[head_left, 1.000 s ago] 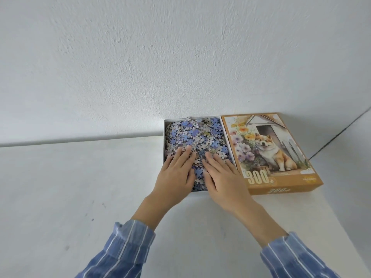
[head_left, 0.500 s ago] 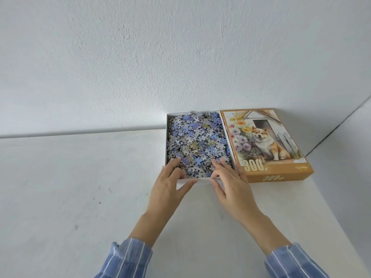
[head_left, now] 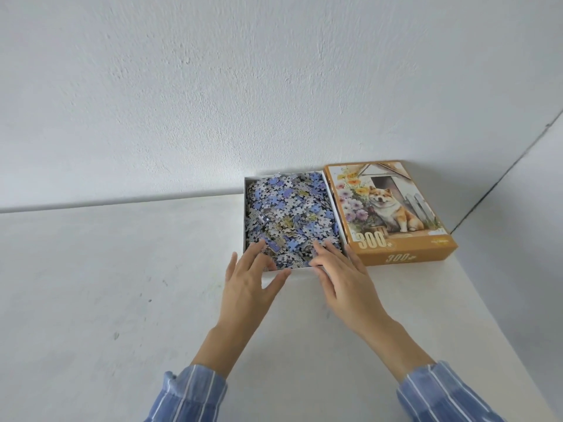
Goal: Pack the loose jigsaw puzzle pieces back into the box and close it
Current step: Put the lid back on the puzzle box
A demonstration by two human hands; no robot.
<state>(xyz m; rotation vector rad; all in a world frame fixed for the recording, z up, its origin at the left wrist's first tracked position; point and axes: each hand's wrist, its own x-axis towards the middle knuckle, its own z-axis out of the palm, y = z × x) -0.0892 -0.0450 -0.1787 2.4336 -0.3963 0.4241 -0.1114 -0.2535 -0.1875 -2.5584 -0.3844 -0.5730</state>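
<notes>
Resting hands [head_left: 301,281] on box [head_left: 248,208] near edge, lid [head_left: 393,208] beside

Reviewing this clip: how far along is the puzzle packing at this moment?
Done: the puzzle pieces fill the white box tray, and none show loose on the table. In hand: the left hand and right hand sit open at the tray's near edge, gripping nothing. Left: the lid lies beside the tray and must go on.

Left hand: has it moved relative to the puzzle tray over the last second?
Yes. The left hand has drawn back toward the person, from flat on the pieces to the tray's near edge.
</notes>
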